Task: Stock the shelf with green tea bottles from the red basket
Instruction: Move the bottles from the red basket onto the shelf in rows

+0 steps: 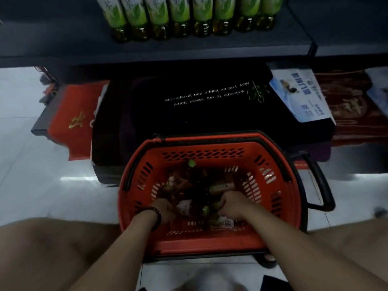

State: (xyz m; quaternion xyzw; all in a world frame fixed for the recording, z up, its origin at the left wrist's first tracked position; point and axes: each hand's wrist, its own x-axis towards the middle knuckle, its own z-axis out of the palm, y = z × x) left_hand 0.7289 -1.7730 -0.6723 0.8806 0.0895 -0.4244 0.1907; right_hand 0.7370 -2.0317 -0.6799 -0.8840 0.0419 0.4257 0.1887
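The red basket point(279, 206) stands on the floor between my knees, with several green tea bottles point(220, 186) lying in it. Both my hands are down inside it. My left hand point(165, 208), with a dark band on its wrist, is curled around a bottle at the left of the pile. My right hand point(231, 203) is closed around another bottle with a green cap point(206, 210) showing beside it. A row of several green-labelled bottles point(180, 15) stands upright on the dark shelf point(210, 49) above.
Under the shelf lies a black doormat with white lettering point(205, 95). A red mat point(73, 114) lies to its left, a blue-and-white leaflet point(302, 95) to its right. The basket's black handle point(321, 185) sticks out to the right. White tiled floor point(42, 175) surrounds it.
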